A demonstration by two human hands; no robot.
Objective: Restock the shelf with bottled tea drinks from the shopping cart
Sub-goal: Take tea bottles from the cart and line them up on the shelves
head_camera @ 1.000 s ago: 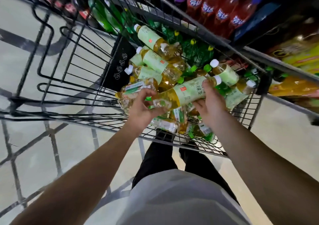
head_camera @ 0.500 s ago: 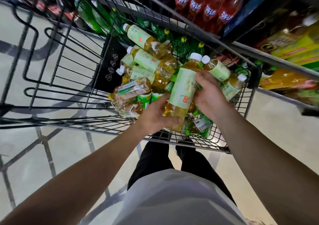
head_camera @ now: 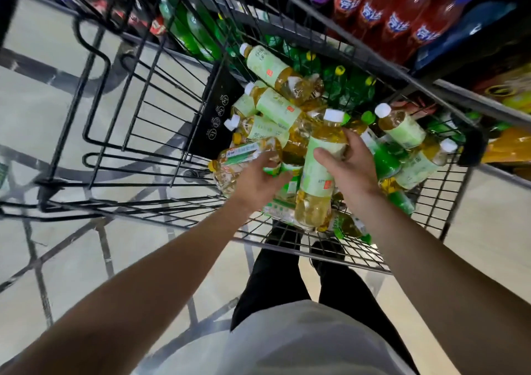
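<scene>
- Since the earlier frames the held tea bottle [head_camera: 319, 170] is now standing nearly upright, cap up, having been swung up from lying level across the pile, and the left hand [head_camera: 258, 183] is no longer under its base.
- The right hand [head_camera: 349, 170] is gripping this bottle around the pale green label, thumb across the front and fingers curled behind; the bottle is hanging just above the pile at the near end of the shopping cart [head_camera: 310, 238].
- The left hand is reaching down onto a clear bottle with a green and white label [head_camera: 244, 159]; its fingers are curling over it, but I cannot tell whether they are actually closing on it.
- Handling, as a judgement: the bottle is looking full, so fairly heavy for one hand; the thin plastic is likely giving a little under a squeeze, and the smooth label sleeve may be slippery. The labelled waist, where the right hand is sitting, seems the safest hold; the neck under the white cap is the alternative.
- Count: about seven white-capped pale-label tea bottles are showing, the held one included; at least two bottles with green and white labels are lying at the near left; several green-capped and dark green bottles are lying beneath, too tangled to count.
- The shelf [head_camera: 425, 78] is running just beyond the cart, carrying a row of red drinks [head_camera: 402, 15].
</scene>
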